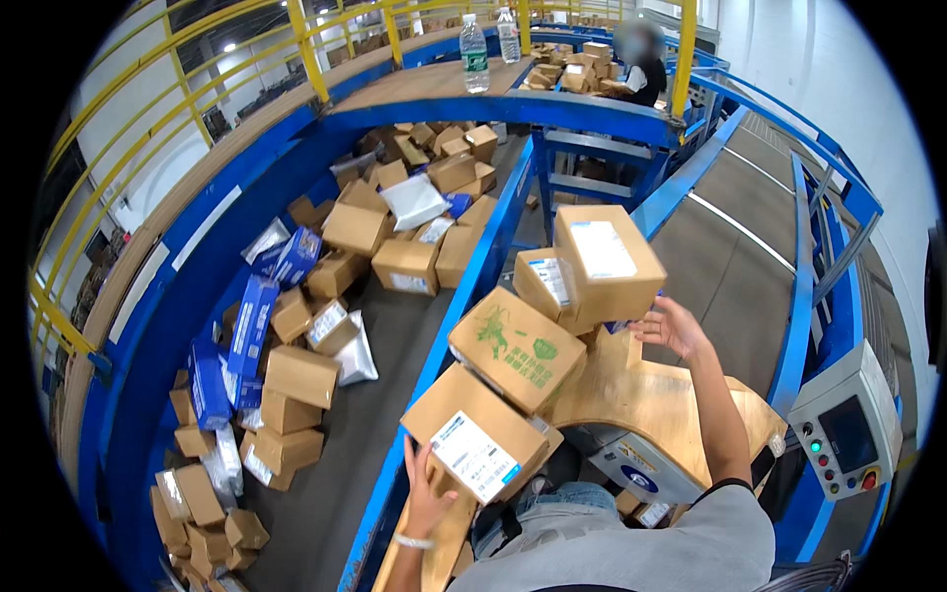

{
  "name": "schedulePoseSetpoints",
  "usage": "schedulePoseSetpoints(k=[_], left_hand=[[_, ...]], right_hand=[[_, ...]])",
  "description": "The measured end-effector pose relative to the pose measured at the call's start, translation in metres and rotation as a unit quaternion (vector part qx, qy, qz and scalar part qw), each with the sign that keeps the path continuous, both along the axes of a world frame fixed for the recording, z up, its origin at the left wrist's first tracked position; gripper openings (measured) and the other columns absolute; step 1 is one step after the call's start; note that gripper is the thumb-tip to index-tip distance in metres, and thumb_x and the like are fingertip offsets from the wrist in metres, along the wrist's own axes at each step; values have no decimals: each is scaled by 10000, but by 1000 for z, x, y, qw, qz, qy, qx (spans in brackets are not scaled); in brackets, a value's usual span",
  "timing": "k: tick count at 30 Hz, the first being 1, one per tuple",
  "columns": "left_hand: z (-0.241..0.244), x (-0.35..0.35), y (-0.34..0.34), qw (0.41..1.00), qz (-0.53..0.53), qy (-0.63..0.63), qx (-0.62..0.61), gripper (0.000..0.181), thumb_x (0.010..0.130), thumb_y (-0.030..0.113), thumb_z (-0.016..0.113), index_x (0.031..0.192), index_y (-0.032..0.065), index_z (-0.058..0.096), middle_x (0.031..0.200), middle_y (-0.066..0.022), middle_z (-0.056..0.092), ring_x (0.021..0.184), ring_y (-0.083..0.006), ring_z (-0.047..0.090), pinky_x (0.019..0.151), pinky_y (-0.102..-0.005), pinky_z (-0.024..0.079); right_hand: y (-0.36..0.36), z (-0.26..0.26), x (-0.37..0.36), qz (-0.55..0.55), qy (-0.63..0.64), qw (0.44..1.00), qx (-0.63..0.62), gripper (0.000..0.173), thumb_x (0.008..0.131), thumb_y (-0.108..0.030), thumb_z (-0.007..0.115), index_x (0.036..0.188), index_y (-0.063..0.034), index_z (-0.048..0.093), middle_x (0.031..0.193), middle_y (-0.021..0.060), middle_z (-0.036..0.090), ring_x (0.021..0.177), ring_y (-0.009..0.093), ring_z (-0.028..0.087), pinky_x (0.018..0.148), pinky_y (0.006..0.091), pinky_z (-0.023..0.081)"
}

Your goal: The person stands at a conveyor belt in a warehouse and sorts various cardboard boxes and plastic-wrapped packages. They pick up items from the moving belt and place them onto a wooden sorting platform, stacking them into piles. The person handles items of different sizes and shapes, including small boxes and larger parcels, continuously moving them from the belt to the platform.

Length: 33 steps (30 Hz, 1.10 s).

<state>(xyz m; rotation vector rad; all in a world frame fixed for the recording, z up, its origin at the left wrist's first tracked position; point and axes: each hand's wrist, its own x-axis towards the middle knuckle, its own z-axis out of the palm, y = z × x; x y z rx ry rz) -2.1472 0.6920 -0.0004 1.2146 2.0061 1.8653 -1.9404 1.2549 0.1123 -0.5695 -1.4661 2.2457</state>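
My left hand [425,482] has its fingers spread at the near-left edge of a cardboard box [466,414] with a white shipping label. Whether the fingertips press on the box is hard to tell. Beyond it lies a carton [518,348] with green printing. My right hand [672,329] is open, fingers apart, just right of a taller labelled box [610,259]. Left of that one sits a smaller labelled box [544,285]. These boxes are piled on and around a curved wooden counter [614,388] in front of me. A blue package behind my right fingers is mostly hidden.
Left, a blue-walled conveyor [370,399] carries many cartons, blue boxes and a white mailer [416,201]. Another belt [710,259] runs at right, beside a control panel [847,429]. Two water bottles [474,55] stand on a ledge. A person [644,66] is among parcels farther back.
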Motion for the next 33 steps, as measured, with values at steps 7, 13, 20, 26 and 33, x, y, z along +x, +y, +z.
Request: schedulePoseSetpoints(k=[7,13,20,26,33], left_hand=[[25,62,80,966,155,-198,57,921,994,122,648,1711,132,69,1736,-192,160,1588,-343,246,1277,-473,263],[17,29,138,925,177,-310,132,855,1031,147,603,1699,63,77,1725,-221,190,1570,-344,284,1274,-444,260],[74,-38,224,865,198,-378,264,786,1052,150,580,1693,98,128,1675,-196,315,1516,-325,385,1234,-441,352],[114,-97,315,912,135,-348,171,772,1095,135,532,1714,132,72,1723,-155,251,1552,-302,334,1241,-423,340],[121,-147,385,915,128,-355,141,777,1085,131,550,1712,148,91,1705,-159,275,1515,-303,387,1190,-419,407]], right_hand=[[-8,64,-35,-270,-57,931,238,524,1084,-473,561,1419,-72,605,1184,29,666,1069,140,617,947,333,522],[48,106,-112,-159,-43,955,247,769,914,-441,815,1508,-22,562,1399,143,659,1315,229,600,1109,342,446],[174,158,-207,-122,-50,968,215,739,928,-469,765,1493,-28,585,1357,131,678,1238,218,625,1044,334,469],[246,165,-251,-135,-59,966,212,740,935,-515,730,1477,-28,602,1368,136,667,1246,225,616,1039,339,464],[324,169,-291,-136,-36,971,195,711,941,-504,720,1452,-19,622,1351,136,670,1230,215,610,1045,326,441]])
